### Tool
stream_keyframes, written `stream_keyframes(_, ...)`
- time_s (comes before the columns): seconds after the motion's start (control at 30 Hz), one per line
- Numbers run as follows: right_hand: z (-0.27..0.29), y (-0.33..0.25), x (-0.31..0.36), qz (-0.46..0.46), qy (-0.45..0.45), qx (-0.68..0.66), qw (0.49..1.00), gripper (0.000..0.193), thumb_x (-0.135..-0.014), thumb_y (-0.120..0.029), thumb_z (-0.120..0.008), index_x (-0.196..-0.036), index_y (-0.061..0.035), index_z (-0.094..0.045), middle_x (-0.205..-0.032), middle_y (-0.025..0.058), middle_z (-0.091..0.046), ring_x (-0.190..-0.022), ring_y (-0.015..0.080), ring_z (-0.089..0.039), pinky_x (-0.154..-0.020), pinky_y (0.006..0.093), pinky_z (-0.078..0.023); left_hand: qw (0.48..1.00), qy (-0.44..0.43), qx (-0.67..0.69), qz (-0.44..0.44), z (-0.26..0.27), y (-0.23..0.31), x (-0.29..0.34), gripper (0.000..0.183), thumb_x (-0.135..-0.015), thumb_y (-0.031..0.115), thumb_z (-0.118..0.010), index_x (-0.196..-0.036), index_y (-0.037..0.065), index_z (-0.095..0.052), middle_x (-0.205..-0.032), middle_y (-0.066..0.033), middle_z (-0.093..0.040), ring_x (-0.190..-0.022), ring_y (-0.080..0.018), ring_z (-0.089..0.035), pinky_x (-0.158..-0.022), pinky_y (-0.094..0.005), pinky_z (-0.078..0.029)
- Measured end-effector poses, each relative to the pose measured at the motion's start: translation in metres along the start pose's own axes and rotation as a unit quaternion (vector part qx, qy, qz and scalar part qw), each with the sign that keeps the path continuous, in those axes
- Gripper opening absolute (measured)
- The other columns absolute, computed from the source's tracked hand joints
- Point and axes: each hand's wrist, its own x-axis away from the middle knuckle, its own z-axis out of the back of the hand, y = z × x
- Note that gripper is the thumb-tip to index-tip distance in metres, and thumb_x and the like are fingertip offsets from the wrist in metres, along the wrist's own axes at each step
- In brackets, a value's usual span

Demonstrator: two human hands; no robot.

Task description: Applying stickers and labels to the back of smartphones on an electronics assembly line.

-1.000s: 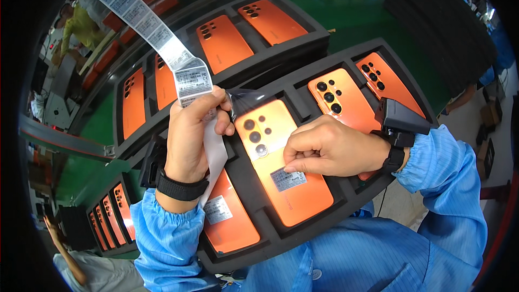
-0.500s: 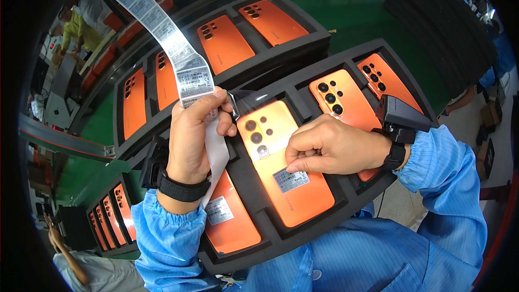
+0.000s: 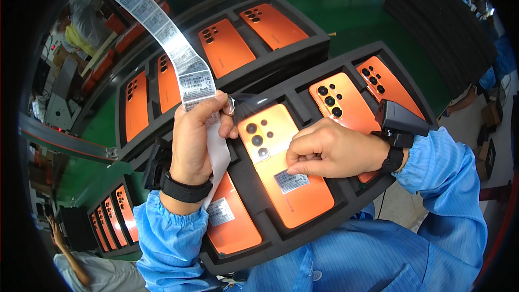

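Label [image 3: 292, 182] on back of orange phone [image 3: 303, 208], second from left in near black tray [image 3: 238, 262]. Right hand [image 3: 338, 148]: fingertips pinched together at label's top edge; grip on it unclear. Left hand [image 3: 197, 135] closed on one label strip [image 3: 162, 27]. Two phones labelled. Near tray: four phones; far tray [image 3: 281, 65]: four; side tray [image 3: 120, 251]: four visible. Green counter [image 3: 351, 16] beneath; dark stack [image 3: 438, 32] right; workshop behind, person in yellow [image 3: 78, 40] far left.
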Motion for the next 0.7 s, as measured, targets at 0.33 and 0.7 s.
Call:
stream_keyframes(0.33, 0.006, -0.016, -0.006, 0.116, -0.038, 0.412, 0.903, 0.043, -0.065, -0.038, -0.073, -0.093, -0.0097, -0.058, -0.091, 0.0054, -0.057, -0.082, 0.0205, -0.057, -0.064, 0.0316, -0.045, 1.000, 0.000, 0.000, -0.002, -0.002, 0.002, 0.000, 0.009, -0.080, 0.006, -0.051, -0.079, -0.002, -0.054, -0.067, -0.0079, -0.051, -0.047, -0.0131, -0.045, -0.049, -0.0272, -0.043)
stream_keyframes(0.7, 0.008, 0.013, -0.040, 0.234, 0.145, 0.354, 0.894, 0.086, -0.062, -0.052, -0.071, -0.130, -0.0101, -0.039, -0.133, 0.0180, -0.034, -0.120, 0.0357, -0.036, -0.095, 0.0500, -0.029, 0.995, -0.100, 0.019, 0.006, 0.004, 0.009, 0.008, 0.015, -0.082, 0.016, -0.059, -0.086, 0.003, -0.052, -0.071, -0.0060, -0.052, -0.051, -0.0126, -0.047, -0.048, -0.0270, -0.043)
